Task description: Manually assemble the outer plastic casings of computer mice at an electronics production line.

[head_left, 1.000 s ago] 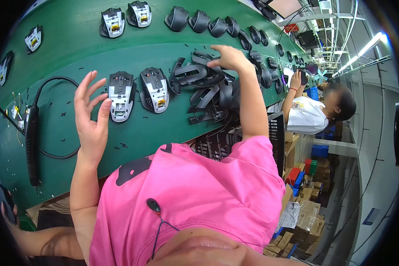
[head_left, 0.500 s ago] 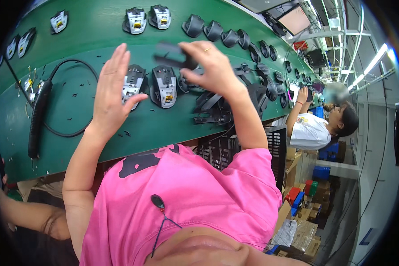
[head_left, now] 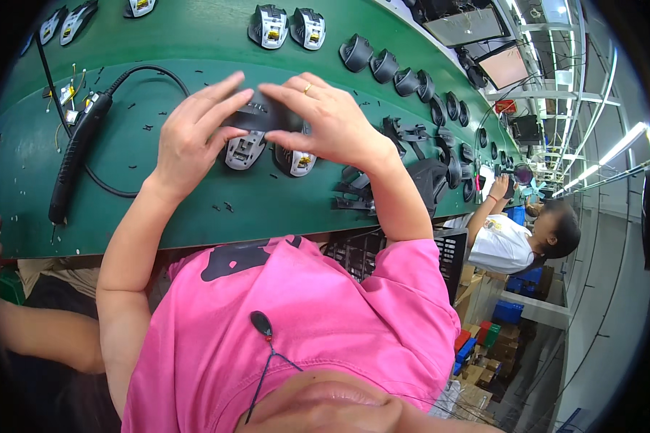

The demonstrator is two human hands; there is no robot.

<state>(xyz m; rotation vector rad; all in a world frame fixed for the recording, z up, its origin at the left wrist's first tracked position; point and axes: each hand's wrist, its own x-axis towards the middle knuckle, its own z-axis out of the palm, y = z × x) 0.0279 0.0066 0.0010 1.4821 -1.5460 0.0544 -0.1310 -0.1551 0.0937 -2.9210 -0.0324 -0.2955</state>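
A curved black mouse cover [head_left: 261,114] sits over the upper part of a grey-and-black mouse body [head_left: 243,153] on the green bench. My left hand [head_left: 193,130] has its fingers bent against the cover's left side, thumb at the lower edge. From the other side, my right hand [head_left: 326,121] grips the same cover between thumb and fingers. Whether the cover touches the body all along its edge is hidden. Just right of it, a second mouse body [head_left: 300,163] lies partly under my right hand.
Several more mouse bodies [head_left: 269,29] stand on the raised back strip, with a row of black covers [head_left: 384,66] to their right. A black corded power screwdriver [head_left: 79,155] lies at left. Black parts [head_left: 404,133] are piled at right; a co-worker [head_left: 505,242] sits beyond.
My right hand has brought the black cover left and down onto the mouse body. My left hand has bent its fingers and joined it there. The whole view has shifted slightly.
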